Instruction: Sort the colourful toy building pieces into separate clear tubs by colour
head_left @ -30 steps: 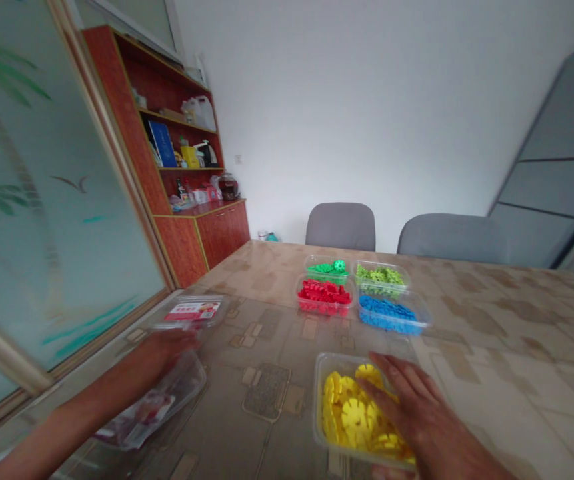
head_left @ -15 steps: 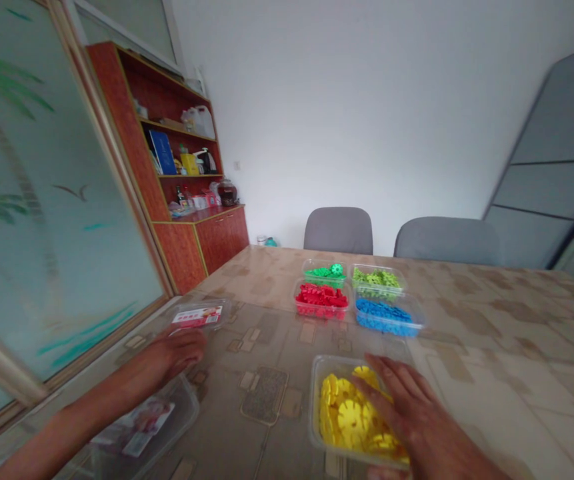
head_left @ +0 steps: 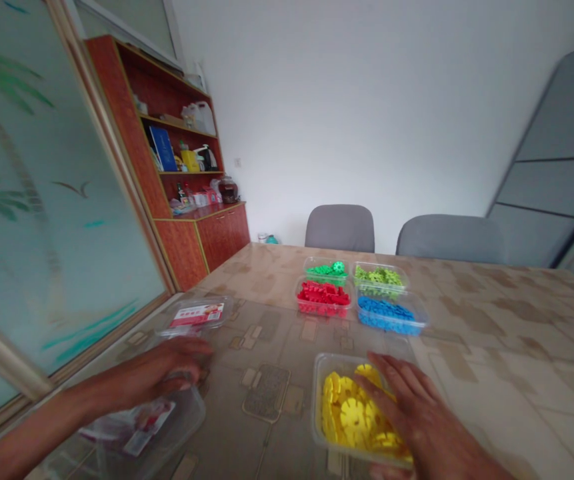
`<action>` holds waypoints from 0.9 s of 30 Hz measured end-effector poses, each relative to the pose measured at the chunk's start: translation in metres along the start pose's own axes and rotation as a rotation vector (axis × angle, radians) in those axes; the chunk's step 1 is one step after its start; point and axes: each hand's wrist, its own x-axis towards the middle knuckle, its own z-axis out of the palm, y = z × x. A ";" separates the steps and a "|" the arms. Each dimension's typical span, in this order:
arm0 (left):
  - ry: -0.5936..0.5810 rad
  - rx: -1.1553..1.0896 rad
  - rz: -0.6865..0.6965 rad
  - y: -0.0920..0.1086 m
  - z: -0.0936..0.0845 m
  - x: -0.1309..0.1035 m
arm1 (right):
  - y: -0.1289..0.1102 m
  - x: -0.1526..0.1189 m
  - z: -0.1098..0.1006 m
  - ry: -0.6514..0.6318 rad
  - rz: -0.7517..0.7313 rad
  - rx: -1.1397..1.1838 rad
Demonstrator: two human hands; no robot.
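Over the left side of the table, my left hand (head_left: 177,363) hovers with thumb and bent fingers apart, slightly blurred. Nothing shows between them. Just below it lies a clear plastic container (head_left: 194,417) with a printed label, partly covered by my wrist. A clear lid (head_left: 199,313) with a red and white label rests beyond that hand. My right hand (head_left: 411,407) grips the right side of a clear plastic tub (head_left: 318,400), its index finger over the contents and a thumb low at the near edge. Inside are yellow flower-shaped plastic pieces (head_left: 354,413).
Farther back stand tubs of red pieces (head_left: 323,297), blue pieces (head_left: 387,315), green pieces (head_left: 329,271) and lime pieces (head_left: 379,277). Two grey chairs (head_left: 340,228) are behind the table (head_left: 491,373). A wooden cabinet (head_left: 204,240) and a frosted glass partition (head_left: 77,267) border the left.
My left hand has moved down and slightly towards me, away from the labelled lid and over the clear container. My right hand remains at the tub of yellow pieces.
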 end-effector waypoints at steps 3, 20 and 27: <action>-0.081 -0.009 -0.025 0.011 -0.008 0.007 | -0.001 0.001 -0.001 0.002 0.001 0.008; -0.132 -0.286 0.188 0.139 0.013 0.094 | 0.002 0.025 -0.045 0.184 0.526 0.674; -0.055 -0.246 0.277 0.205 0.078 0.127 | 0.014 0.025 -0.043 0.396 0.608 0.671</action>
